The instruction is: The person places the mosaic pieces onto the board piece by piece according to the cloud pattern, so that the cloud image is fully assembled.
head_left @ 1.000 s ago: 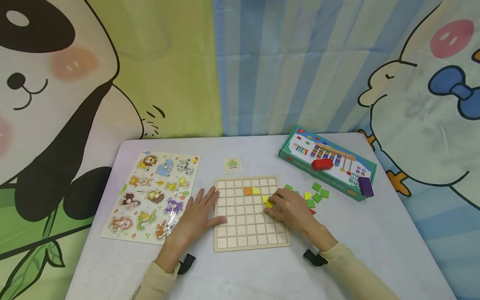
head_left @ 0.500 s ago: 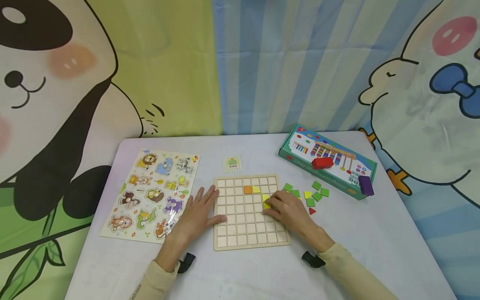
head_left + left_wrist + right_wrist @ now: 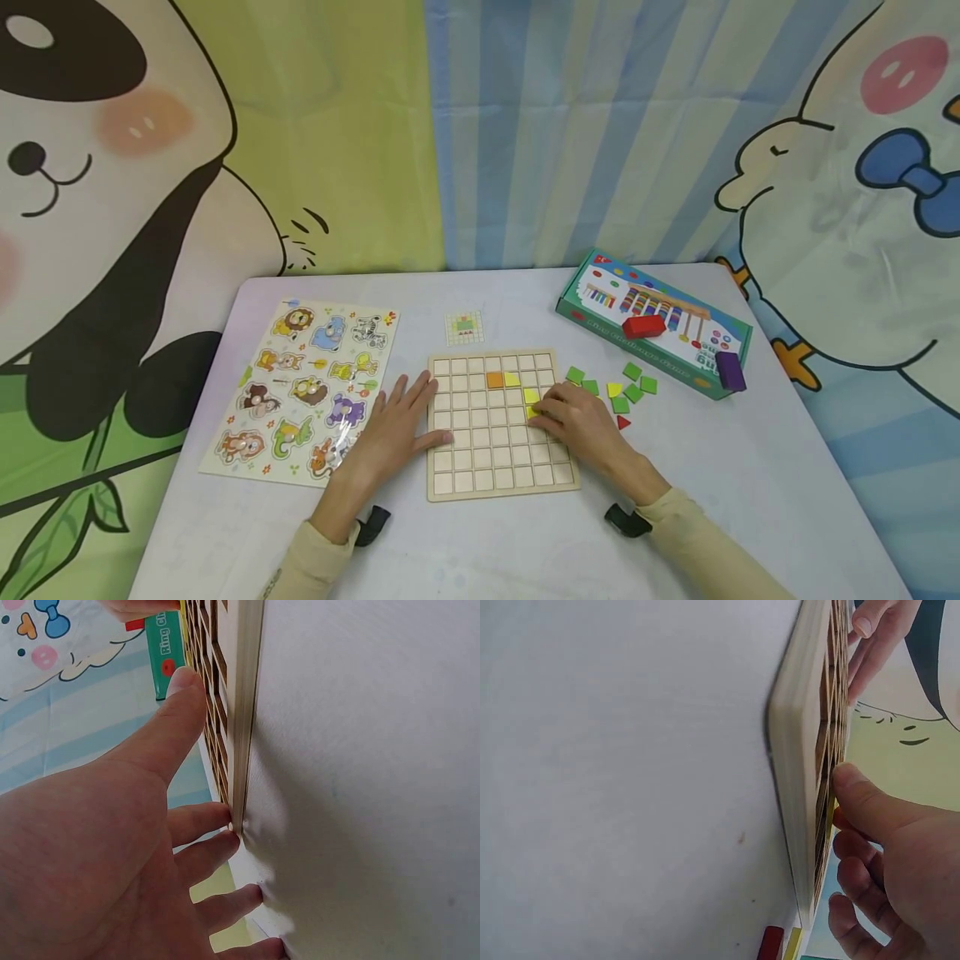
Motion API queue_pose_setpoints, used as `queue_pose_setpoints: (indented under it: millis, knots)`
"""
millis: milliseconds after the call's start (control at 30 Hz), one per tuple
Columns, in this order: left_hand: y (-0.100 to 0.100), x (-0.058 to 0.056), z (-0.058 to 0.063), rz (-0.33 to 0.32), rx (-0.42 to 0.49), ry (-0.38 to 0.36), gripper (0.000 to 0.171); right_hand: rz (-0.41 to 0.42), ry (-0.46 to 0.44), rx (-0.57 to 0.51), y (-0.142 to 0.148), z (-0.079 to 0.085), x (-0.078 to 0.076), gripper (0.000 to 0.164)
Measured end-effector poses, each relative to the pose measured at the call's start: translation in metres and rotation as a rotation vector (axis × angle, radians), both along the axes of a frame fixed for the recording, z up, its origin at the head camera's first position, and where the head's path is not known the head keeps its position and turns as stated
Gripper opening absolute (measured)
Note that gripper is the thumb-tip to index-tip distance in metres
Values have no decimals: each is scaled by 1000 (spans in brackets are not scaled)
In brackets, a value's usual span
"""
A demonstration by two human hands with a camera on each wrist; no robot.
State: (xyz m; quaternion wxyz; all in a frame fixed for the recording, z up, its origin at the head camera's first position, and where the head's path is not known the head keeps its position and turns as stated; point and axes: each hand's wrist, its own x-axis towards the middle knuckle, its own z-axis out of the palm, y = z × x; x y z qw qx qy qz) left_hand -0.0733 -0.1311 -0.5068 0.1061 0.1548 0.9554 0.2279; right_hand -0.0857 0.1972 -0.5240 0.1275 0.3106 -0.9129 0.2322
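Right hand (image 3: 581,425) over right part of square pale-wooden grid board (image 3: 483,459), thumb and fingers pinching small yellow tile (image 3: 533,412); tile mostly covered, so shape hard to tell. Left hand (image 3: 392,433) spread at board's left edge, fingers straight, gripping nothing, thumb over leftmost cells. On grid: orange square tile (image 3: 495,380), yellow piece (image 3: 512,380) just beside it, second yellow piece (image 3: 531,395) just beyond pinched tile. On white-covered table (image 3: 465,550), right of board: loose green square tiles (image 3: 633,392), red triangular tile (image 3: 623,422).
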Motion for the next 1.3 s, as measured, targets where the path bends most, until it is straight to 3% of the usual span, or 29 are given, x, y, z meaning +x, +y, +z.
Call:
queue_pose_setpoints:
  millis: [233, 333, 467, 700, 867, 1300]
  knots:
    - [0, 0, 0, -2, 2, 2, 92, -105, -212, -40, -2, 5, -3, 21]
    - [1, -1, 0, -3, -3, 4, 92, -122, -251, -42, -3, 7, -4, 20]
    - [0, -1, 0, -2, -5, 6, 93, -112, -226, -50, -2, 7, -4, 21]
    - [0, -1, 0, -6, -5, 9, 93, -80, -73, -65, 8, 10, -8, 21]
    - [0, -1, 0, -7, -4, 5, 93, -109, 5, -52, 23, 16, -16, 18]
    - [0, 0, -2, -2, 8, -3, 92, -285, -76, 27, 55, 13, -32, 24]
